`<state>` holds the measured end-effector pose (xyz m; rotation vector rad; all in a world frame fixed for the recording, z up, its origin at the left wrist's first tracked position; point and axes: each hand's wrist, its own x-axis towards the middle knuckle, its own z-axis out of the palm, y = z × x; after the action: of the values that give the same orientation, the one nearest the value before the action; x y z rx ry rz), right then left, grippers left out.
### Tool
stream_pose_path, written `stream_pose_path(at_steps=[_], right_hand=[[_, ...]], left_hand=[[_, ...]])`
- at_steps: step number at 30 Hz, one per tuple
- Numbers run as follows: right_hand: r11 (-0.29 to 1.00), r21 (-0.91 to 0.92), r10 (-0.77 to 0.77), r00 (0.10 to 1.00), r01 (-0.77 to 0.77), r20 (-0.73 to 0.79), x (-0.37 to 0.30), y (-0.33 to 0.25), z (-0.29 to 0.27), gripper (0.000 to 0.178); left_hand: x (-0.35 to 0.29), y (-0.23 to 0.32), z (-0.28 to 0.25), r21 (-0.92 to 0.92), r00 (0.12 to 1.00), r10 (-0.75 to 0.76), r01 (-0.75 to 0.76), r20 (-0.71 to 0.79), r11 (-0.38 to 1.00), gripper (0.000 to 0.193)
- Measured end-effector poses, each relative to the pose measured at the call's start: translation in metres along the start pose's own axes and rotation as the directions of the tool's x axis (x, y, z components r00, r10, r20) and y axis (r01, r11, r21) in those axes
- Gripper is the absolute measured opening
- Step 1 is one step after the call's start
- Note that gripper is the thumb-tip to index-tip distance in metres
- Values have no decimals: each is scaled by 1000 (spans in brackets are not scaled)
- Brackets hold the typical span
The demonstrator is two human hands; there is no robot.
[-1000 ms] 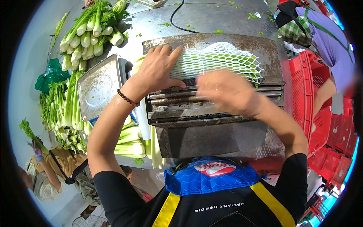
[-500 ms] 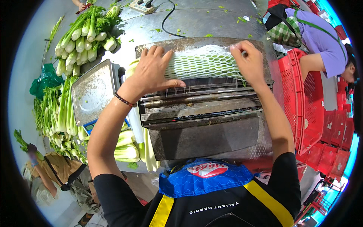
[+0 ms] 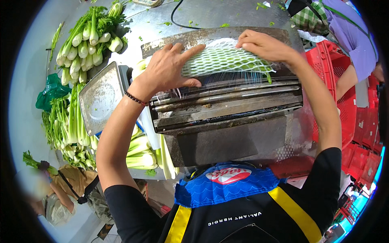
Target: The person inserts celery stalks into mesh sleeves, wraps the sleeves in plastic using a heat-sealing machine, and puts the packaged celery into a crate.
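A bunch of celery [image 3: 253,62] lies sideways in a white foam net sleeve [image 3: 219,60] on the dark metal bench machine. My left hand [image 3: 170,67] spans the bunch near its left end, fingers over the far side and thumb on the near side. At the sleeve's far edge, my right hand [image 3: 263,45] has its fingertips pinched together on the white netting. Green leaf tips poke out of the sleeve's right end. Pale stalk showing left of my left hand belongs to the covered bunch or another one; I cannot tell which.
Left of the metal machine [image 3: 231,101] sits a scale [image 3: 101,97]. Celery heaps [image 3: 83,50] lie at the far left, by a green plastic bag [image 3: 50,93]. Loose celery [image 3: 142,152] is near the front. Red crates [image 3: 324,69] and a person in purple are on the right.
My right hand has shifted left along the sleeve's far edge, from the leafy end to a pinch on the netting. The left hand's index finger now stretches farther right.
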<state>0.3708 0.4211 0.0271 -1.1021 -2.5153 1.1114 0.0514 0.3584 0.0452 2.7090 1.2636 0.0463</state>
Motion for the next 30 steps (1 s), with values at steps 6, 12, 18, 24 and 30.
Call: stream_pose_path(at_steps=[6,12,18,24,30], right_hand=[[786,-608,-191,979,112,-66,-13,-50,26,70],[906,-402,-133,991,130,20,-21,-77,20,62],[932,-359,-19,995,54,101,-60,-125,18,84],[846,-479,-230,971,233,65,-94,-147,40,74],[886,-394,-214,970,243,117,-113,-179,51,101]], left_hand=[[4,-7,-2,-119,996,83,-86,-35,989,85],[-3,4,-20,-305,988,142,-115,68,946,67],[-33,49,-49,-382,978,179,-125,108,916,61],[-67,79,-44,-572,962,202,-62,185,818,64],[-76,88,-56,-689,925,236,37,298,724,67]])
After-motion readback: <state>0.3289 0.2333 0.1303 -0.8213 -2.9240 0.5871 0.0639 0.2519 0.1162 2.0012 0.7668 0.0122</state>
